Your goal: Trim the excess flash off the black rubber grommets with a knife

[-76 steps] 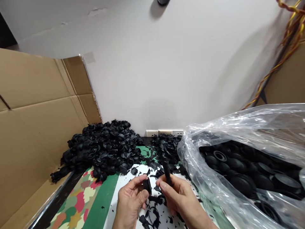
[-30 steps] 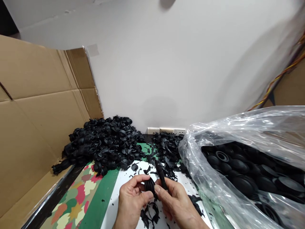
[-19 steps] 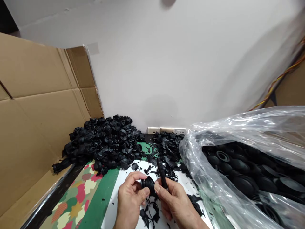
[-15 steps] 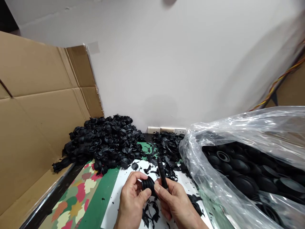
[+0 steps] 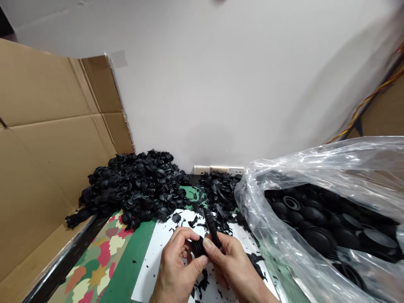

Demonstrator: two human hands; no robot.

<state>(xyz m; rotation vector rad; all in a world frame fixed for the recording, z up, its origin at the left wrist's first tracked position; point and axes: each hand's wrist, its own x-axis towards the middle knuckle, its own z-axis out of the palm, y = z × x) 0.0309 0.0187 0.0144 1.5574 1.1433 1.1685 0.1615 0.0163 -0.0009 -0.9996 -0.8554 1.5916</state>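
Observation:
A small black ribbed rubber boot (image 5: 198,247) is pinched between the thumb and fingers of my left hand (image 5: 176,267). My right hand (image 5: 232,261) is closed around a dark, slim-handled tool (image 5: 211,227) that points up and away; its working end is hidden. The right thumb presses against the boot's right side. Below the hands lies a white sheet (image 5: 148,269) strewn with black rubber trimmings (image 5: 202,286).
A large heap of black ribbed rubber parts (image 5: 139,185) rises at the left, beside a cardboard panel (image 5: 57,92). Rubber scraps (image 5: 219,189) pile up under the wall sockets (image 5: 219,170). At the right, a clear plastic bag (image 5: 252,202) holds more black rubber parts (image 5: 315,235).
The boot has turned in my fingers, and its ribs now stand more upright. My left thumb has shifted right, closer to the right hand. The whole view has moved slightly.

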